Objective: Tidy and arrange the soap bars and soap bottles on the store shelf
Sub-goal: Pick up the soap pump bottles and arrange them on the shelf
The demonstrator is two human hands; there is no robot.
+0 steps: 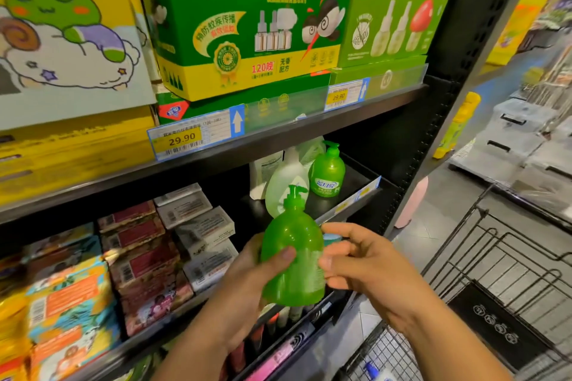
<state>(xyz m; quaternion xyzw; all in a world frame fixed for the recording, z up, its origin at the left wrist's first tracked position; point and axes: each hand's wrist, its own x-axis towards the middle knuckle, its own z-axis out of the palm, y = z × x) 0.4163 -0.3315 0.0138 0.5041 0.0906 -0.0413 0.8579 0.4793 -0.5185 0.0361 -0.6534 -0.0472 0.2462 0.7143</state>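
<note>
Left hand (244,275): wrapped round the lower body of the held green pump bottle (294,260), palm behind it and thumb laid across the front. The bottle is upright, tilted slightly, in front of the middle shelf and clear of it.

Right hand (365,263): fingers loosely spread and half bent. The thumb tip meets the bottle's right wall; the fingers are not closed round it.

Clearances: a wire shopping cart (495,272) stands just right of the right forearm, with open floor beyond it. The middle shelf's front rail (349,204) runs directly behind the held bottle. Bare black shelf floor shows between that rail and the bottles standing on the shelf.

Held bottle: translucent bright green, rounded shoulders, green pump head with the nozzle pointing right. The plain back faces the camera; a label edge shows on the right side.

Middle shelf, left part: stacked soap bars in white boxes (201,226) and red boxes (139,244), several lying askew.

Middle shelf, right part: a pale pump bottle (284,182), with a second green pump bottle (327,172) just beside it, label facing forward. More pale containers stand behind these.

Upper shelf edge (278,136): carries a 29.90 price tag (182,139); large green cartons (247,25) stand above it.
</note>
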